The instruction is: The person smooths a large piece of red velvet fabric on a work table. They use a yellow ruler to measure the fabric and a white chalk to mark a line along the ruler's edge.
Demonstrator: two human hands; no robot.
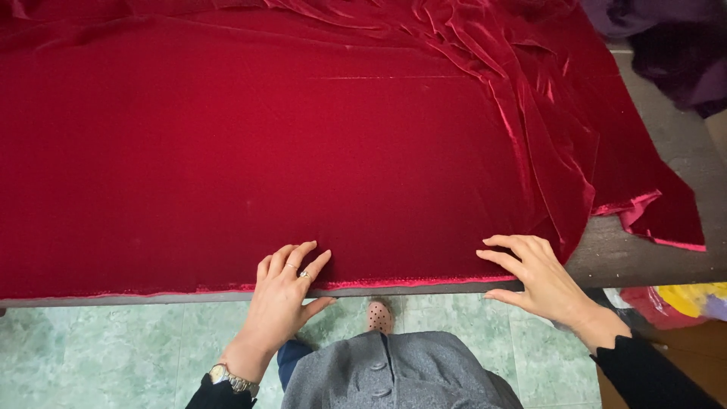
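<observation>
- The red velvet cloth (288,151) is the biggest thing here. It covers nearly the whole counter (651,254), lies flat and smooth across the left and middle, and bunches into long folds toward the far right corner. Its near hem runs just along the counter's front edge.
- The counter shows bare only on the right, as a grey strip beside the cloth's loose pink-edged corner.
- The pale green tiled floor (106,356) lies below the counter edge, with one dotted slipper (379,316) visible on it.
- The left hand (284,299) rests palm-down on the hem, fingers (299,254) spread open and flat, gripping nothing; a ring and a wristwatch (231,379) show on it.
- The right hand (538,276) sits at the hem further right, just beside the first fold, fingers (506,242) loosely curved and open, touching the cloth's edge without pinching it.
- Doing this smoothing well, I judge, calls for flat palms, even pressure and the hem kept parallel to the counter edge, since velvet pile marks and slides easily.
- The folds on the right would need easing outward, not pressing down.
- No container is in view; only dark purple fabric (674,53) far right and a yellow and red bundle (681,299) below the counter.
</observation>
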